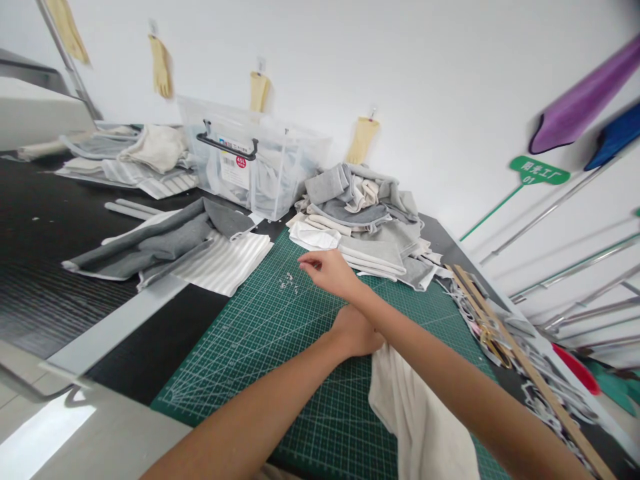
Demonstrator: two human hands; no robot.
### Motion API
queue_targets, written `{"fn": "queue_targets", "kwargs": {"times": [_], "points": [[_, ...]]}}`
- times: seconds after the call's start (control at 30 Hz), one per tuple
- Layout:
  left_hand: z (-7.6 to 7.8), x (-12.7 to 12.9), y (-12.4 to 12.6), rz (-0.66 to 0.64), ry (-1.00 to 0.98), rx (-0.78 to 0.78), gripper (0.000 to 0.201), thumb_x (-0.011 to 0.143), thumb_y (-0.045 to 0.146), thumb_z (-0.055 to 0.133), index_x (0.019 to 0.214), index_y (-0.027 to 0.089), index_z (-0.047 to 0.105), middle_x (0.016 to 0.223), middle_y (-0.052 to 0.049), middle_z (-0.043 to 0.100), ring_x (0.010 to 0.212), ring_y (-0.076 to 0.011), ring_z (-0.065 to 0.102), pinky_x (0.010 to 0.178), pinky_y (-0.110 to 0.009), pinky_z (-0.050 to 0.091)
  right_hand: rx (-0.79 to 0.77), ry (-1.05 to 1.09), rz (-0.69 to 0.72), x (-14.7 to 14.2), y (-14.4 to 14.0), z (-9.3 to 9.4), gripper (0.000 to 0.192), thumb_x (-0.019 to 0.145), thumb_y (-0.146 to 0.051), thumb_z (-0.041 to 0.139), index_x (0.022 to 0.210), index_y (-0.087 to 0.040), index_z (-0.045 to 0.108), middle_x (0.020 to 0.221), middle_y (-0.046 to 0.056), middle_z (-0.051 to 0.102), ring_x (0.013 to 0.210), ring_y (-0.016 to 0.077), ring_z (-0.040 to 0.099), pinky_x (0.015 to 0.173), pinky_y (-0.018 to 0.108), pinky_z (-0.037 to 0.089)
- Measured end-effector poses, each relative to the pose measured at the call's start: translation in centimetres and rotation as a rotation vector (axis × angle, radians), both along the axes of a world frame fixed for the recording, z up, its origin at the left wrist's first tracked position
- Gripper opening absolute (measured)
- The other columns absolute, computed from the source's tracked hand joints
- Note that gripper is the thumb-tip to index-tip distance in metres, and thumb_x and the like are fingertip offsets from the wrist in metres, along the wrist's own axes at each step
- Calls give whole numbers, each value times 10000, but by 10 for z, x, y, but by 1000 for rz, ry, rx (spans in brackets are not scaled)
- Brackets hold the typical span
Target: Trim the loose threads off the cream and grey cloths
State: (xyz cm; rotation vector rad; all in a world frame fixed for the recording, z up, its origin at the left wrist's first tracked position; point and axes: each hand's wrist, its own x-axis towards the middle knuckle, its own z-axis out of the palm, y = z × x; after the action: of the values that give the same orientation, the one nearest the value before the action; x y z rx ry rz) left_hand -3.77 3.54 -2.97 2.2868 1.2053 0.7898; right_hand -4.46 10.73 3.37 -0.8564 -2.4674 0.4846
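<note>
Right hand: the right hand [327, 272] reaches forward across the green cutting mat [260, 347], crossing above the left forearm; thumb and forefinger are pinched together at the tip, and whether anything sits between them cannot be told.
Small pieces: a scatter of tiny pale bits [289, 282] lies on the mat just beside those fingertips, on their left.
Left hand: the left hand [356, 331] rests on the mat beneath the right forearm, its fingers hidden, closed on the top edge of a cream cloth [417, 417].
Cream cloth: hangs from that hand toward the near edge of the mat.
Behind: a heap of grey and white fabric [370, 223] past the mat; a clear storage box [250, 163] to its left.
Right edge: a wooden ruler [525, 367] lies along the mat's side.
</note>
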Motion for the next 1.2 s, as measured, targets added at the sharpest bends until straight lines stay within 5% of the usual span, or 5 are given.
{"fn": "queue_targets", "kwargs": {"times": [0.17,0.27,0.53,0.97,1.2], "points": [[-2,1,0,90,-66,-36,390,934,521,504,1008,199,711,928,-82,728,907,-257,684,837,-406,527,30,234,-193,71,-34,40,209,898,-224,583,1009,-164,749,795,62,780,750,200,751,724,311,594],[-2,1,1,119,-136,-57,446,936,560,450,1010,230,740,815,-69,744,824,-256,700,781,-356,515,25,319,-356,130,-58,48,227,903,-286,600,1030,-156,735,815,79,775,759,208,752,751,333,606],[0,3,7,80,-319,-79,446,980,490,399,1025,206,740,922,-33,756,821,-188,683,798,-283,487,-113,420,-720,256,-101,1,338,865,-427,643,1046,-153,723,875,107,771,833,256,741,783,407,608],[-1,3,7,112,-378,-109,535,995,520,336,1071,157,721,637,2,593,606,-159,565,612,-265,422,-303,-39,-375,231,-84,-23,517,755,-526,737,1113,-153,742,1125,121,747,1039,307,689,943,413,504],[3,3,6,82,-351,-123,514,998,511,352,1088,164,721,735,-25,669,713,-178,631,702,-275,472,-398,117,-359,231,-84,-44,294,793,-426,734,920,-162,759,853,30,739,794,208,660,744,304,480]]}}
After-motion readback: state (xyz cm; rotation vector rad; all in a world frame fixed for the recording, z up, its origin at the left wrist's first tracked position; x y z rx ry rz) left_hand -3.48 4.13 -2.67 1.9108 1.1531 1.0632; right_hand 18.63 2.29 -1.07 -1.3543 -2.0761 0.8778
